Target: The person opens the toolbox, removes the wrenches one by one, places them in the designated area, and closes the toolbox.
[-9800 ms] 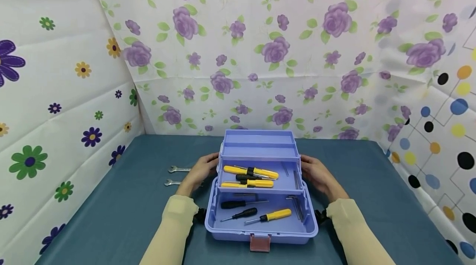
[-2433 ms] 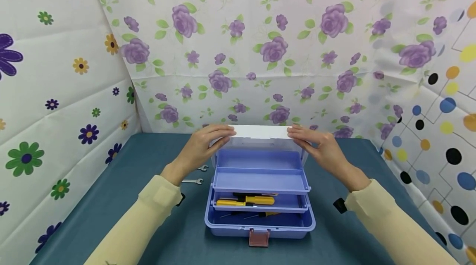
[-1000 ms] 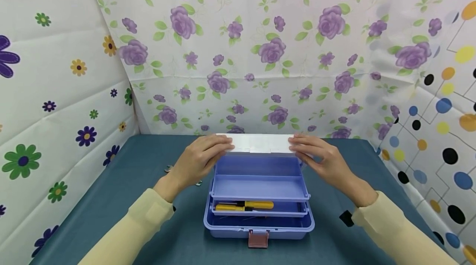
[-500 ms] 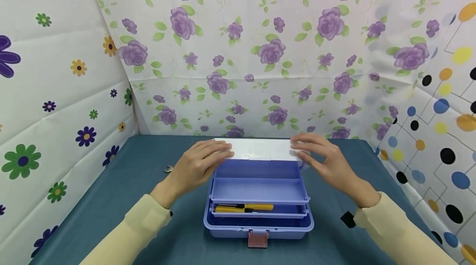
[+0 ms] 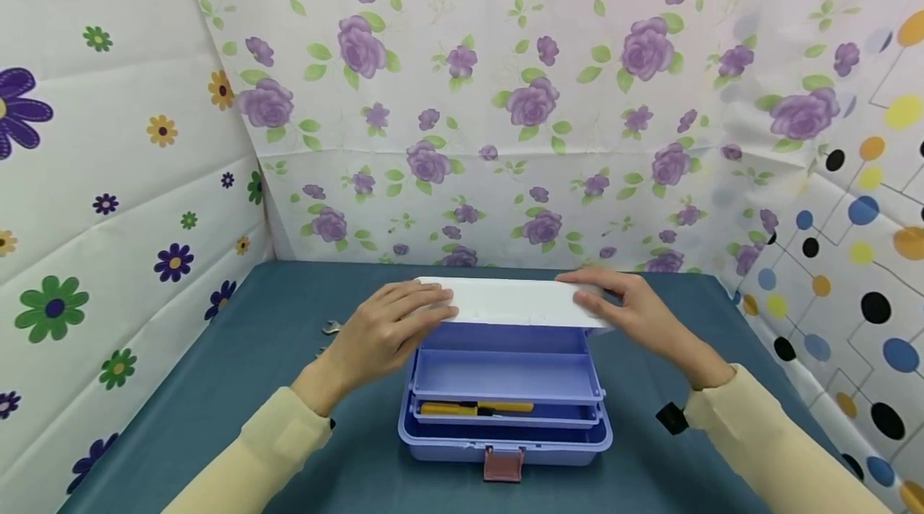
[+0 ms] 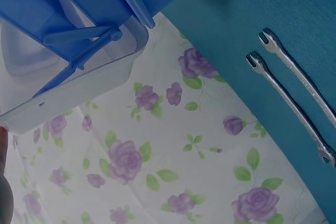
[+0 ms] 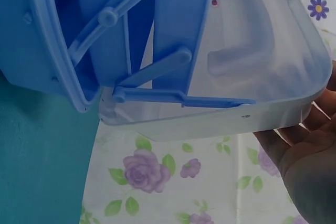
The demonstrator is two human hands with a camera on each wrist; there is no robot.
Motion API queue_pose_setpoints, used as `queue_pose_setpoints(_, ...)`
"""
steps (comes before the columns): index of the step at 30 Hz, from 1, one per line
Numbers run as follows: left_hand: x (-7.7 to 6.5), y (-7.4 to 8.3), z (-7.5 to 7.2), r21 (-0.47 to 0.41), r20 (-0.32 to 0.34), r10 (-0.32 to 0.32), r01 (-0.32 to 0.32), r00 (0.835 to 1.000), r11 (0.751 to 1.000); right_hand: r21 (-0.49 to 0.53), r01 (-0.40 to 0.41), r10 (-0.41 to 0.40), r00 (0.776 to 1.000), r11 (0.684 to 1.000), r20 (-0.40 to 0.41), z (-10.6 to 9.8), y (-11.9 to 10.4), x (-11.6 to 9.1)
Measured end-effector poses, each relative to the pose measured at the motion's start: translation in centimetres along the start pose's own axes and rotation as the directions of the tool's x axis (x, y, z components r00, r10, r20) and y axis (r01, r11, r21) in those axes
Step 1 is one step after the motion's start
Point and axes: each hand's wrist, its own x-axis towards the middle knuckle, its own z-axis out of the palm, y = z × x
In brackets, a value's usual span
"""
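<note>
A lavender-blue toolbox (image 5: 505, 455) stands unfolded, its stepped trays rising to the back. Its translucent whitish lid (image 5: 512, 302) is tilted over the topmost tray (image 5: 504, 374), which looks bare. My left hand (image 5: 386, 329) holds the lid's left end, fingertips lying on its surface. At the opposite end my right hand (image 5: 635, 309) grips the lid; in the right wrist view its fingers (image 7: 315, 119) bend round the lid's corner. Yellow-handled screwdrivers (image 5: 447, 409) lie in the middle tray. Blue hinge arms (image 7: 152, 66) link trays and lid. The bottom compartment is mostly hidden in shadow.
Two double-ended wrenches (image 6: 289, 95) lie on the teal tablecloth (image 5: 216, 386) left of the toolbox. A reddish-brown latch (image 5: 503, 466) hangs at the box front. A flowered curtain (image 5: 447, 97) closes off the back of the table.
Both hands went from the trays' sides to the lid, and the lid has come forward and down. The trays have drawn in over the bottom compartment, hiding its tools.
</note>
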Motion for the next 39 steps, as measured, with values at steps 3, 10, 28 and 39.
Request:
queue_pose_setpoints(3, 0.1, 0.1, -0.1, 0.006, 0.003, 0.013, -0.013, 1.0, 1.0, 0.018, 0.002, -0.002, 1.0, 1.0, 0.004, 0.0, 0.1, -0.1)
queue_pose_setpoints(10, 0.7, 0.2, -0.5, -0.003, -0.011, 0.024, -0.024, 1.0, 1.0, 0.029, 0.017, -0.016, 1.0, 0.999, -0.007, 0.2, 0.1, -0.5)
queue_pose_setpoints(28, 2.7, -0.2, -0.4, -0.116, 0.119, -0.065, 0.079, 0.991, 0.99, 0.037, 0.03, -0.029, 0.999, 0.999, -0.02, 0.6, -0.3, -1.5)
queue_pose_setpoints(39, 2.4, 0.1, -0.2, -0.197, 0.168, -0.079, 0.112, 0.983, 0.974, 0.036, 0.023, -0.023, 1.0, 0.999, -0.005, 0.7, -0.6, -2.0)
